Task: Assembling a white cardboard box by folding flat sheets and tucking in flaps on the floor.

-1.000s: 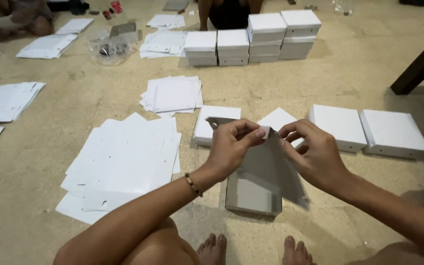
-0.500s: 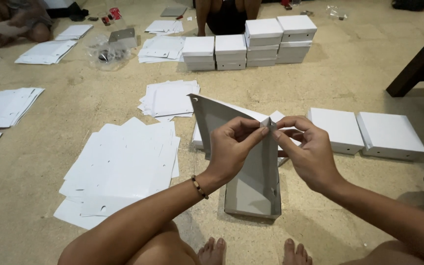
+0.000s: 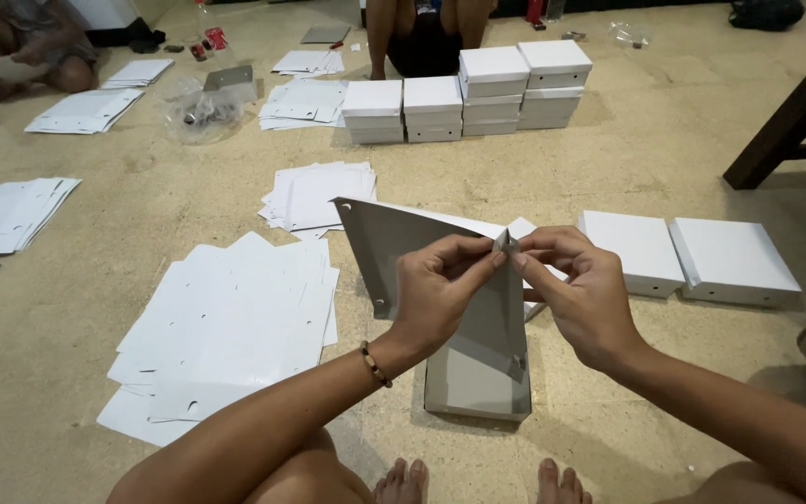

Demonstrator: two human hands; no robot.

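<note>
Both the left hand [image 3: 440,289] and right hand [image 3: 580,294] pinch a half-folded grey cardboard box [image 3: 478,345], with finished white boxes [image 3: 692,257] beside and flat sheets [image 3: 226,327] left.

Soft, even indoor light falls on the floor [image 3: 664,140], moderately bright, with no hard glare. The white boxes [image 3: 478,93] and sheets [image 3: 226,327] look bright but keep their edges. Shadows are faint and diffuse: a soft one lies beneath the grey card [image 3: 478,373] and under the forearms. The picture is sharp at the middle. Wide-angle stretch bends the edges and corners, and the far top strip is darker.
</note>
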